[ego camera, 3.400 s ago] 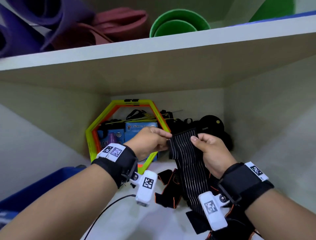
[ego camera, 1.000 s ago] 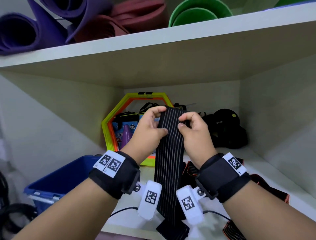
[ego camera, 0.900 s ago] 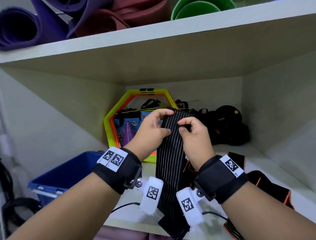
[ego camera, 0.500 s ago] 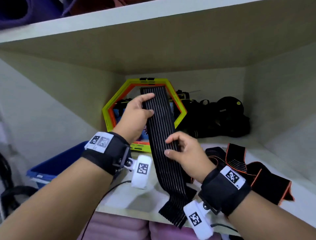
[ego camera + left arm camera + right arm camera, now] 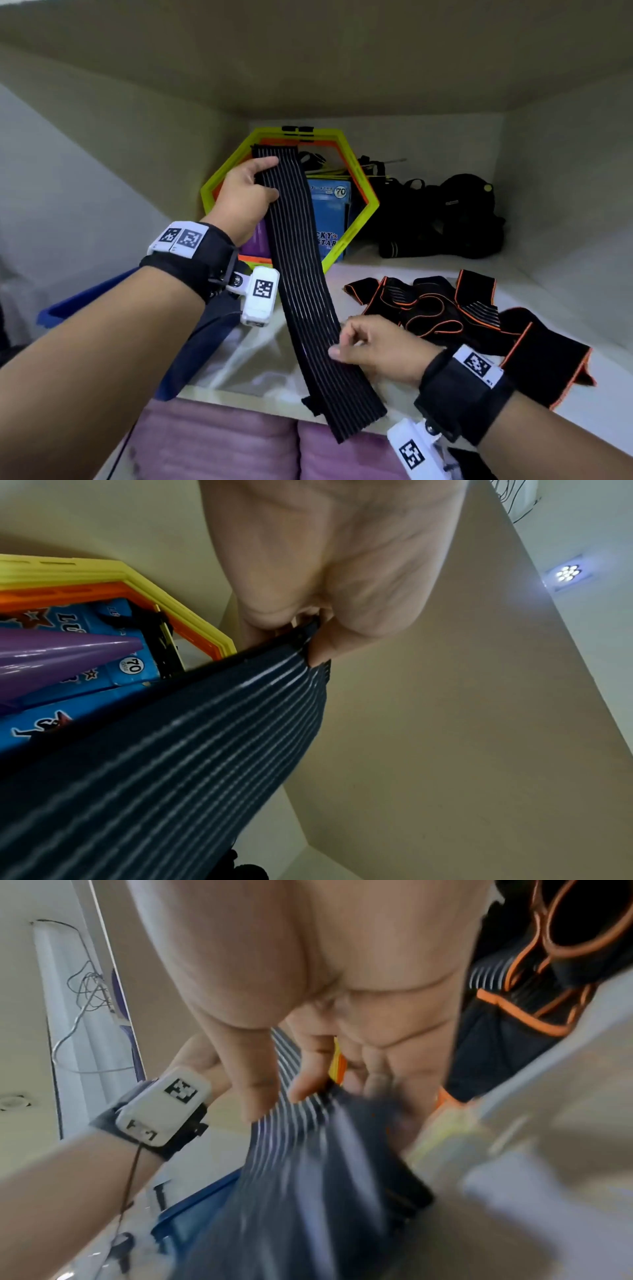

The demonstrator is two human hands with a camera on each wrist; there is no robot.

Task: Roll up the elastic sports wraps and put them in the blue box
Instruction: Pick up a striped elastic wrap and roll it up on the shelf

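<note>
A black elastic wrap with thin white stripes [image 5: 301,281] is stretched out flat in the air over the shelf. My left hand [image 5: 246,195] pinches its top end, thumb on the striped face [image 5: 240,750], in front of the hexagon frame. My right hand [image 5: 373,346] pinches the wrap's right edge near its lower end [image 5: 301,1150], which hangs past the shelf's front edge. A pile of black wraps with orange edging [image 5: 455,308] lies on the shelf to the right. The blue box [image 5: 85,301] stands at the left, mostly hidden behind my left forearm.
A yellow and orange hexagon frame [image 5: 363,195] leans on the back wall around blue packets [image 5: 332,219]. Black gear [image 5: 445,219] fills the back right corner. Purple mats [image 5: 239,445] lie below the shelf's front edge. The shelf's walls close in left and right.
My right hand slid down the wrap from beside my left hand to near its lower end, stretching it out full length. My left hand kept the top end raised. The view tilted down.
</note>
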